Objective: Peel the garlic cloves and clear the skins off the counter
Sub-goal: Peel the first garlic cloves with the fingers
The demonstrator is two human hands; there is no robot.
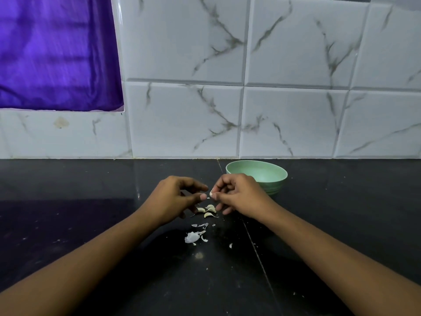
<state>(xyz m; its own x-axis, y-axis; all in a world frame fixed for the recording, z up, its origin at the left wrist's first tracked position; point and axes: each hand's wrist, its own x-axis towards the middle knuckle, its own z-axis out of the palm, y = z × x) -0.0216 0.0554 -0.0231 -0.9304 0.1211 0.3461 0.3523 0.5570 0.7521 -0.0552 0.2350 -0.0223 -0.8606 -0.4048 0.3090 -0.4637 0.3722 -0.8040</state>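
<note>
Far on your left, a purple cloth [57, 53] hangs by the tiled wall [182, 122], above the dark counter [68, 213]. It has no part in this job.

Your left hand [175, 198] is just above the counter with its fingers loosely bent. Its thumb tip is right beside a tiny strip of skin [208, 197] that sticks out from the clove you are peeling. The strip is too small to see well, so I cannot tell if you are pinching it or only touching it.

In the middle, the garlic clove [211, 192] is up off the counter, between your two hands. Under it, a few more cloves [208, 210] lie close together. Nearer to you lie the loose skins [194, 236], some big and some just crumbs.

Your right hand [238, 197] holds the garlic clove, pinched between thumb and first finger, with the other fingers curled under.

Just behind that hand sits a green bowl [273, 173], near the wall. The part of its inside that shows holds nothing.

I think you are in the peeling step, and the clean-up has not begun. Next, get a sure pinch on the strip and pull it away while your right hand holds firm. Squeeze gently, because a small clove can slip or pop out.
</note>
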